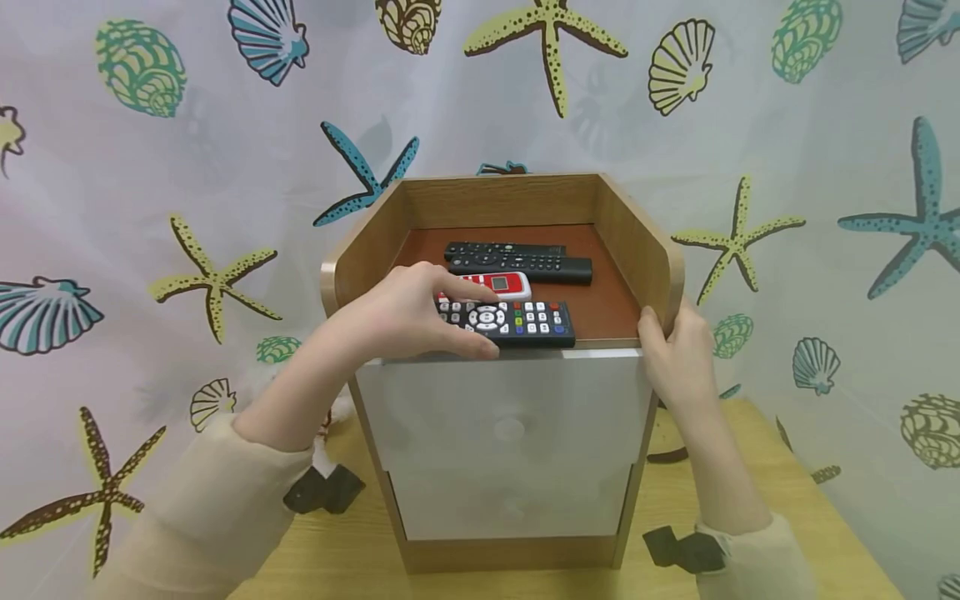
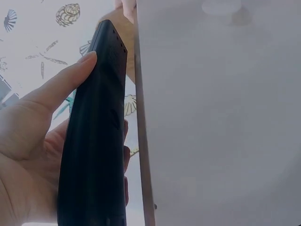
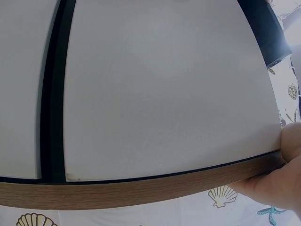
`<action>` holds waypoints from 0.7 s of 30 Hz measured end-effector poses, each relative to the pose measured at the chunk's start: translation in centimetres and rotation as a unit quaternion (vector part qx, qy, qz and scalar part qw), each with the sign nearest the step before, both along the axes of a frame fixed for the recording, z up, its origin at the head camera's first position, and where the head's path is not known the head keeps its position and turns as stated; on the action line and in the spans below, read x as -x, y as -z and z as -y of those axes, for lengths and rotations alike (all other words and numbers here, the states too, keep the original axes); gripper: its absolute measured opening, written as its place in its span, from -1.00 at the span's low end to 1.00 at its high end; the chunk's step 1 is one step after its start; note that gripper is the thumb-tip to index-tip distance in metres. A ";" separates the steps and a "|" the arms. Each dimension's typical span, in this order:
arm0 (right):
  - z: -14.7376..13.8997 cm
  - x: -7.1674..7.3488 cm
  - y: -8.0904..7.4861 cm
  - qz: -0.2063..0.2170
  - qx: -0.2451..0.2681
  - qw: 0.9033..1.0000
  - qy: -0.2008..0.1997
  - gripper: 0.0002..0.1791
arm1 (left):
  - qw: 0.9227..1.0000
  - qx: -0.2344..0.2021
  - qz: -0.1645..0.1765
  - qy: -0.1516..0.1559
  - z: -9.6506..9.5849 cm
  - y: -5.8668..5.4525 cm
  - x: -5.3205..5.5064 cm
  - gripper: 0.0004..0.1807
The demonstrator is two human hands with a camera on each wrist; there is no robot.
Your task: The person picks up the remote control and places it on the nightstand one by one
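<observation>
My left hand (image 1: 420,312) grips a black remote control (image 1: 536,321) with white and coloured buttons at the front edge of a small cabinet's top. In the left wrist view the thumb lies along one side of this remote (image 2: 96,127), with fingertips showing at its other side. Behind it lies a red and white remote (image 1: 513,285), partly covered by my left hand. Farther back are two black remotes, one (image 1: 558,268) in front of the other (image 1: 506,248). My right hand (image 1: 681,354) holds the cabinet's right side panel (image 1: 637,242) near its front end.
The cabinet has a brown top (image 1: 611,308) walled on three sides, and white drawer fronts (image 1: 502,400) with round knobs. It stands on a yellowish wooden table (image 1: 337,550). A curtain (image 1: 480,100) printed with shells and starfish hangs behind and at the sides.
</observation>
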State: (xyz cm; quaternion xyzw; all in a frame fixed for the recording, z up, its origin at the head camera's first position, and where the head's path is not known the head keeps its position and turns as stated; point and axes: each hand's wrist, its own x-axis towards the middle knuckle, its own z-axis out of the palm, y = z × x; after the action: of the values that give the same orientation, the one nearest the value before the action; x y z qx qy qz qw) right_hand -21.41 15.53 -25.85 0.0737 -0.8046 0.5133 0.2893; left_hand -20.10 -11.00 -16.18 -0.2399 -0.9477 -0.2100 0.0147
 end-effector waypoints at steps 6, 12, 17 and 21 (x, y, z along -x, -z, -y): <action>0.0 0.1 0.1 -0.003 0.000 1.000 -0.003 -0.59 | 1.000 -0.006 0.028 -0.013 0.1 0.1 1.4 -0.37; -0.1 0.2 0.2 -0.007 -0.004 1.000 -0.004 -0.61 | 0.999 0.002 0.027 -0.034 0.1 0.5 2.2 -0.36; -0.1 0.2 0.1 -0.007 -0.002 1.000 -0.002 -0.60 | 0.998 0.004 0.027 -0.048 0.0 0.5 3.0 -0.37; -0.1 0.1 0.2 -0.003 0.001 1.000 -0.005 -0.59 | 0.998 0.007 0.026 -0.057 0.0 0.5 3.7 -0.37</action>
State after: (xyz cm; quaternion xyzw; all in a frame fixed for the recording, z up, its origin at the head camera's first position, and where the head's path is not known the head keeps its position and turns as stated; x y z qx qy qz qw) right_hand -21.55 15.65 -26.01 0.0789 -0.8026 0.5154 0.2897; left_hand -23.85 -11.02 -16.71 -0.1795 -0.9615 -0.2083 0.0001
